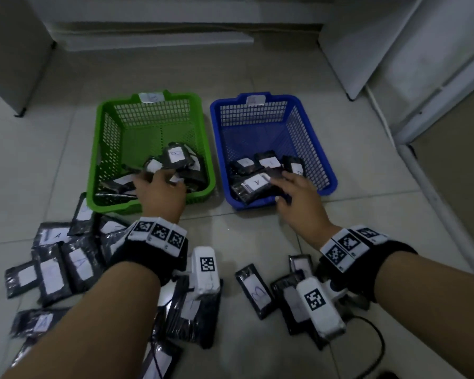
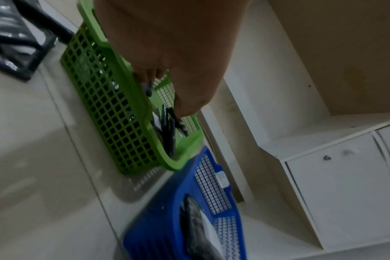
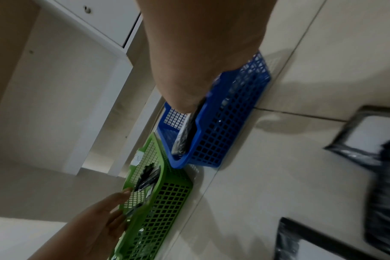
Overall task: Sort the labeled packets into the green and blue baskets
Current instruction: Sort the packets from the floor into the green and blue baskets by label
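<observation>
Two baskets stand side by side on the tiled floor (image 1: 257,242), the green basket (image 1: 104,149) on the left and the blue basket (image 1: 315,149) on the right, each with a small white tag on its far rim. Both hold black packets with white labels heaped at the near end.

The left hand (image 1: 159,194) reaches over the near rim of the green basket, its fingers (image 1: 166,173) spread and loosely straight above the packets in the green basket (image 1: 175,157). They touch or nearly touch the pile; no packet sits in a clear grasp, and the left wrist view is too blurred to settle it.

The right hand (image 1: 296,195) reaches over the near rim of the blue basket, fingers extended and lying on the packets in the blue basket (image 1: 253,184), where one label reads A. The thumb (image 1: 281,200) points down by the near rim. In the right wrist view a packet edge shows just below the hand, but whether the hand pinches it or only rests on it cannot be told.

More packets (image 1: 52,274) lie scattered on the floor near the person, a large cluster to the left under the left forearm and a smaller group (image 1: 255,288) near the right wrist. White cupboards (image 1: 381,50) stand behind the baskets.
</observation>
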A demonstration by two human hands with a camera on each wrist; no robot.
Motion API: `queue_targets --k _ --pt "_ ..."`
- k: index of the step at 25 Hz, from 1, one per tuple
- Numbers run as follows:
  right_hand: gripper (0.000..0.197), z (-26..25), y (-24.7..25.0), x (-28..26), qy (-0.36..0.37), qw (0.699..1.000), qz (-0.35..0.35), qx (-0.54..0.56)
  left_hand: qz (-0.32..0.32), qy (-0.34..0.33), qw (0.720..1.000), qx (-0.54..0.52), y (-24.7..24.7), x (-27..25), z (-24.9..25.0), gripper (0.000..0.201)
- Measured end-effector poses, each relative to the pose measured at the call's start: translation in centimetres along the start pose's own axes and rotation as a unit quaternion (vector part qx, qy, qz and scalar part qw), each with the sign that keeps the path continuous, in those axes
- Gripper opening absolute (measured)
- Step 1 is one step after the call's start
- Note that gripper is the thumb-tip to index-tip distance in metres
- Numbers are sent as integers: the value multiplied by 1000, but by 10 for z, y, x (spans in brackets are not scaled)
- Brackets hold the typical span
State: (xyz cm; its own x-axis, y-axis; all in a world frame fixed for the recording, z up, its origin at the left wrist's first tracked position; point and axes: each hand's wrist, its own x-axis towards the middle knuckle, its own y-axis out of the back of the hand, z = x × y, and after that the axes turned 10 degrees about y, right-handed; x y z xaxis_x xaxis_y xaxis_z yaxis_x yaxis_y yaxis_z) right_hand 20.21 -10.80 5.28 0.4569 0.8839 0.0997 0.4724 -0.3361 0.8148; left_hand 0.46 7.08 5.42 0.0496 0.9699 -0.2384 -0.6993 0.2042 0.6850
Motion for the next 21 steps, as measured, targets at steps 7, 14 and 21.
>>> queue_targets --k 7,14,21 --pt "33 37 43 -119 -168 984 -7 -66 -168 -143 975 -36 -54 -108 31 19" --pt "43 134 44 -173 -272 960 29 -66 -354 -227 906 41 -150 -185 20 22" --pt "69 193 65 -158 -268 948 -86 -146 -348 -368 825 253 -202 -215 10 62"
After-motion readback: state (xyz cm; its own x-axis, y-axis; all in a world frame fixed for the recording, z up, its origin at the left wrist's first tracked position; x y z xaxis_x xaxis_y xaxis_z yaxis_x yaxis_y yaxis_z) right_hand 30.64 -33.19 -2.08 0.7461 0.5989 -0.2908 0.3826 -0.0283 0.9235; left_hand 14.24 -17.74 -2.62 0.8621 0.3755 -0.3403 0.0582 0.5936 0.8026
